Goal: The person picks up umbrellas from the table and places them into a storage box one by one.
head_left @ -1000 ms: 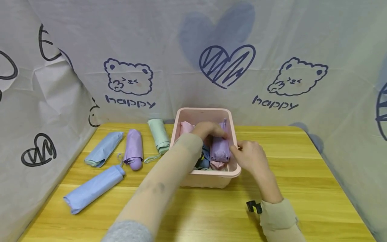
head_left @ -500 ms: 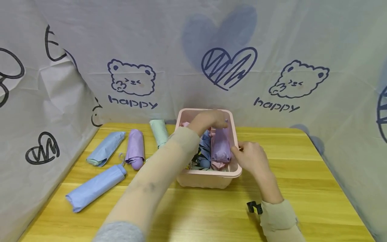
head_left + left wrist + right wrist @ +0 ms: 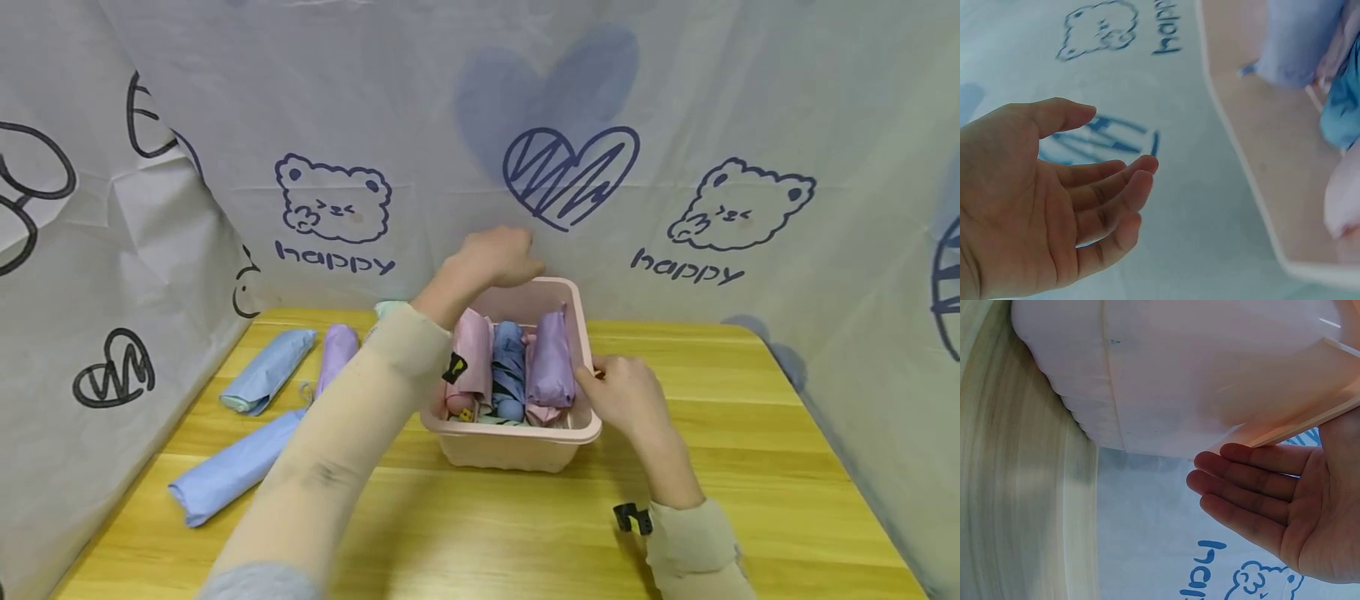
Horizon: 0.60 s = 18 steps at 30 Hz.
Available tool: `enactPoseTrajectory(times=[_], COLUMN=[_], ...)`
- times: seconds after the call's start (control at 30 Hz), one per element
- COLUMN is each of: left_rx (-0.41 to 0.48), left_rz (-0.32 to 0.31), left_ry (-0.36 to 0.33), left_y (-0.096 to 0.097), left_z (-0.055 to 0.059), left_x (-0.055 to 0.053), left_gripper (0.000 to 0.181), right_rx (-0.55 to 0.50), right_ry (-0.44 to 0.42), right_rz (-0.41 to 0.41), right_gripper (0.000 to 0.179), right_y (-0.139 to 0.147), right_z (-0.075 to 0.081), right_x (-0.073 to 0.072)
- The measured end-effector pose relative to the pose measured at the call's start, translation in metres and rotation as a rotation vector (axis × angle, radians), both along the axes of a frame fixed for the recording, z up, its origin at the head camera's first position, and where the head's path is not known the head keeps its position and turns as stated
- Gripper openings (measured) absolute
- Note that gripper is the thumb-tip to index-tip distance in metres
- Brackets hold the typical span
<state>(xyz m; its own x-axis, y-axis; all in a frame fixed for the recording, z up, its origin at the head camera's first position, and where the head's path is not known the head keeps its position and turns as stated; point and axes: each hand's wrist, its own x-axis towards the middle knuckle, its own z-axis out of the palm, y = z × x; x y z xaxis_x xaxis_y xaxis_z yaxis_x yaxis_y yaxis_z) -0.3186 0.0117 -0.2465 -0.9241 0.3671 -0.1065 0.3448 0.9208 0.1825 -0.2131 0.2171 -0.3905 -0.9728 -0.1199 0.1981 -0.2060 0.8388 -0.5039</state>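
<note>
My left hand [image 3: 491, 258] is raised over the far left rim of a pink plastic bin [image 3: 517, 433]. In the left wrist view its fingers are loosely bent with nothing between them. Inside the bin lie a pink folded umbrella [image 3: 474, 354], a dark blue one [image 3: 509, 367] and a purple one [image 3: 552, 362]; paler pink and green fabric shows beneath. At the bin's right side my right hand [image 3: 622, 392] holds the rim, thumb over the edge. The right wrist view has its fingers [image 3: 1254, 487] along the outer wall, under the lip.
Left of the bin on the wooden table [image 3: 675, 467] are two blue folded umbrellas, one [image 3: 270, 367] farther back and one [image 3: 232, 471] nearer, plus a purple umbrella [image 3: 339, 350]. A mint green umbrella [image 3: 388, 308] is mostly hidden behind my left arm. A printed curtain [image 3: 450, 192] hangs behind.
My left hand has risen out of the bin, away from the purple umbrella, and moved back and left, uncovering the umbrellas inside. My right hand stays at the rim.
</note>
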Motion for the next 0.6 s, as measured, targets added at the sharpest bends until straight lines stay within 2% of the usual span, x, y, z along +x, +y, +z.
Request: enactPoseTrajectory(times=[0.13, 0.27, 0.43, 0.6], left_rx=[0.087, 0.201, 0.338, 0.455], left_rz=[0.051, 0.103, 0.183, 0.269], left_ry=[0.034, 0.074, 0.162, 0.269], left_y=[-0.021, -0.043, -0.068, -0.088], left_z=[0.012, 0.016, 0.008, -0.011], left_x=[0.004, 0.009, 0.014, 0.017], left_gripper=[0.061, 0.059, 0.058, 0.056], right_rx=[-0.009, -0.013, -0.01, 0.006], right_ry=[-0.016, -0.016, -0.008, 0.008], right_rz=[-0.004, -0.008, 0.001, 0.005], right_gripper=[0.032, 0.032, 0.033, 0.035], right_y=[0.0, 0.0, -0.001, -0.003], right_z=[0.0, 0.0, 0.0, -0.002], right_x=[0.0, 0.0, 0.0, -0.001])
